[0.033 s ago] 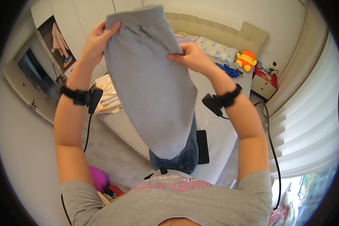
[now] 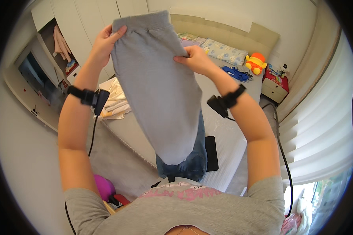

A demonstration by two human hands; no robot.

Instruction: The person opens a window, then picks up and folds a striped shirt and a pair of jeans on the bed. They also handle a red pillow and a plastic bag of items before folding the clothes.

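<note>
Grey sweatpants (image 2: 157, 90) hang in front of me, their ribbed waistband at the top and the cloth narrowing downward. My left hand (image 2: 105, 46) is closed on the left end of the waistband, thumb on the near side. Lower down, my right hand (image 2: 198, 60) pinches the right edge of the cloth between thumb and fingers. Behind the hanging cloth, the bed (image 2: 227, 133) is partly hidden. The lower end of the sweatpants overlaps my blue jeans (image 2: 184, 169).
On the bed lie a black folded cloth (image 2: 211, 154), a cream-and-orange fabric pile (image 2: 115, 101), blue clothing (image 2: 237, 73), a patterned pillow (image 2: 227, 52) and an orange-yellow plush toy (image 2: 256, 63). A nightstand (image 2: 273, 87) stands beyond. Cables (image 2: 283, 156) run from both wrist straps.
The sweatpants' waistband has come down slightly, and my left hand has lowered a little with it. Both hands keep their hold.
</note>
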